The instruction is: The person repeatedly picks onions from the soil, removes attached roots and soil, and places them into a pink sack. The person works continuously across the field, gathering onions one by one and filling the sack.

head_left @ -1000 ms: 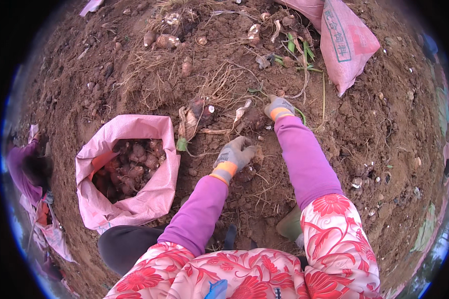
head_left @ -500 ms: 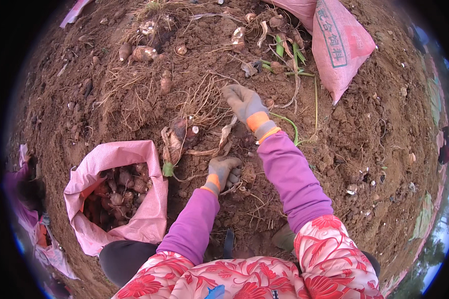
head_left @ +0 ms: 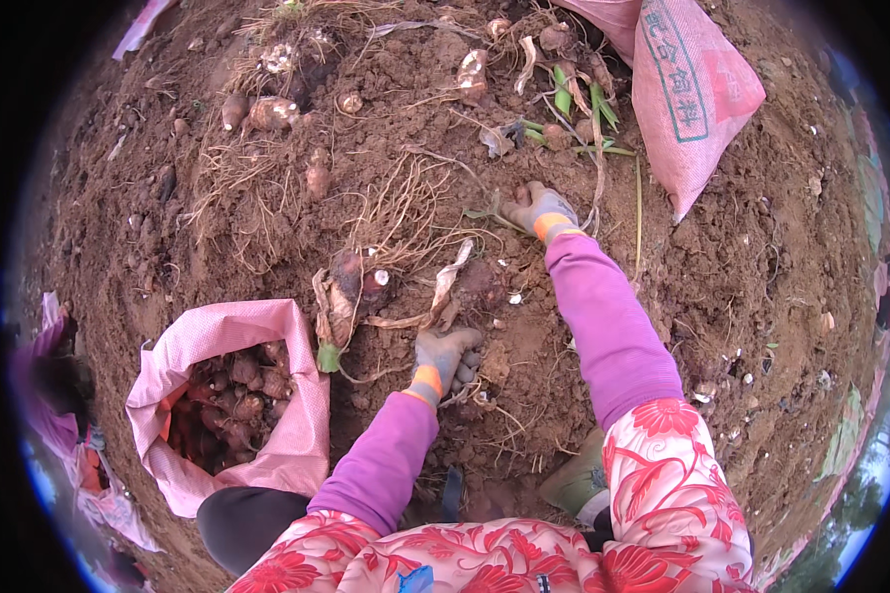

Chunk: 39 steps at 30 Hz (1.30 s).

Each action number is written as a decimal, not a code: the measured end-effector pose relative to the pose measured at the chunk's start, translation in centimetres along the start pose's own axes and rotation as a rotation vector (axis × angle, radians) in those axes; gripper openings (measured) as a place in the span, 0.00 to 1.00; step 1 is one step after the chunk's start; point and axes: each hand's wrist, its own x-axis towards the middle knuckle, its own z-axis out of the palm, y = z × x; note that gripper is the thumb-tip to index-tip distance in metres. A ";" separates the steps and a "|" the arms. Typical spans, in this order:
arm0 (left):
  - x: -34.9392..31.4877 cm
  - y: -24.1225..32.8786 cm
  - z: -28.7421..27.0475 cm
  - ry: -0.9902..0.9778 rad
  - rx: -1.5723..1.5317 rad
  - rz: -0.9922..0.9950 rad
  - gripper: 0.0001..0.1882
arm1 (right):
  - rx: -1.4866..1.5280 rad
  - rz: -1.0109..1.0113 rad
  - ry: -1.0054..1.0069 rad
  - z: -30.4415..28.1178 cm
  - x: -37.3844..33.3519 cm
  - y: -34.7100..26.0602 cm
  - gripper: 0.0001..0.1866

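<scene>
Bare brown soil [head_left: 761, 296] filled the head view, strewn with roots and tubers. Near centre, the left hand [head_left: 443, 358], gloved, pressed into the dirt with fingers curled on a clod; whether it gripped anything I could not tell. Farther off, the right hand [head_left: 536, 210] closed around thin root stems [head_left: 405, 203]. At near left stood a pink sack [head_left: 229, 405] of tubers, another pink sack [head_left: 697, 94] far right.
</scene>
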 end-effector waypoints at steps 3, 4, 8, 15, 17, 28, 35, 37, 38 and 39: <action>0.0 0.0 0.0 0.024 -0.004 0.004 0.15 | 0.255 0.077 -0.060 0.3 1.4 -0.6 0.29; 0.1 0.1 0.1 0.018 -0.007 -0.014 0.15 | 0.372 0.160 -0.044 0.0 0.9 -1.4 0.30; 0.3 0.2 0.3 0.023 0.011 -0.029 0.12 | 1.328 -0.036 -0.170 -3.9 -7.9 -7.0 0.16; 0.5 -0.2 0.3 0.040 -0.003 0.023 0.11 | 0.787 -0.612 -0.508 -4.1 -10.7 -17.4 0.20; 0.6 -0.3 0.4 0.056 0.024 0.013 0.11 | 0.070 -0.636 0.243 -7.0 -3.6 -13.3 0.17; 0.6 0.7 1.2 0.116 0.011 -0.094 0.12 | 0.217 -0.318 -0.130 -3.1 -2.6 1.1 0.22; 0.7 0.6 1.4 0.145 0.021 -0.065 0.12 | -0.384 -0.255 0.081 -11.3 3.4 -3.1 0.24; 0.8 0.5 1.3 0.147 0.021 -0.081 0.13 | -0.571 -0.078 0.142 -12.1 5.3 -3.7 0.20; 0.8 0.5 1.3 0.143 0.018 -0.066 0.13 | -0.648 0.058 0.133 -12.1 5.7 -3.8 0.19; 0.8 0.5 1.2 0.144 0.021 -0.060 0.13 | -0.615 0.002 0.147 -12.0 5.5 -3.9 0.19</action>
